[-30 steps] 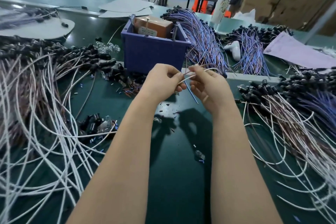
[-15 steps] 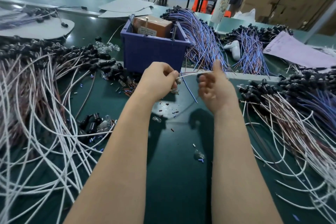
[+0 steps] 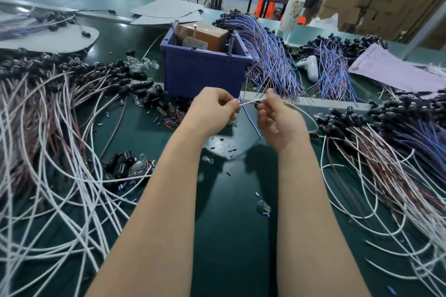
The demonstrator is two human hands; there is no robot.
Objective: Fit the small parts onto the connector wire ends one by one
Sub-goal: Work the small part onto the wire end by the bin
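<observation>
A bare strip of green table [image 3: 231, 236] runs between white wire heaps [image 3: 48, 188], blocked ahead by the blue bin [image 3: 205, 75].

a white wire [image 3: 251, 102], a purple-blue bin [image 3: 202, 75], a dark green table [image 3: 231, 224], an orange-brown box [image 3: 205, 37].

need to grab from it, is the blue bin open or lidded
Open: the blue bin has no lid, and a brown box stands up out of its top.

- Both bare forearms reach forward side by side, well apart at the elbows, converging toward the wrists
- Left hand [image 3: 212, 109] curls into a loose fist, back toward the camera; thumb and forefinger pinched in a tight grip
- Right hand [image 3: 277, 119] faces it just beside, palm turned inward; fingers curled, fingertips [image 3: 261, 113] bunched
</observation>
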